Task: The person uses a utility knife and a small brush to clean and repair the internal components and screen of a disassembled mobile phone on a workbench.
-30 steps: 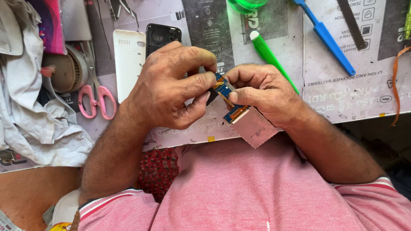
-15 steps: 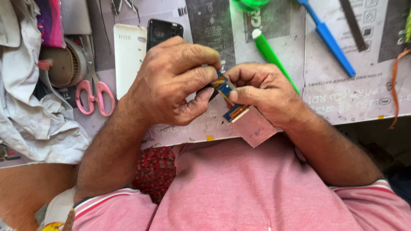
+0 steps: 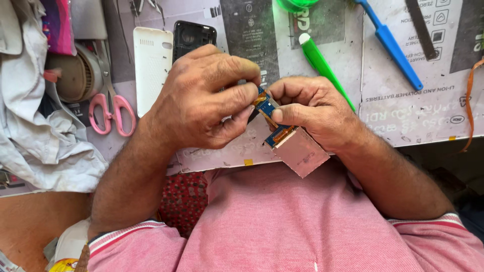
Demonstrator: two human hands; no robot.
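Both hands are pinching the flex strip (image 3: 265, 107) above the worktop (image 3: 403, 116): left hand (image 3: 201, 100) at ten o'clock, right hand (image 3: 315, 108) nearer, the screen (image 3: 300, 151) dangling toward five o'clock.

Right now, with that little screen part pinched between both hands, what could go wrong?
1. The thin ribbon strip is held by fingertips of the left hand and right hand; a hard bend might crease or tear it.
2. The small display panel hangs off the bench edge over the lap; if the grip slips, it could drop.
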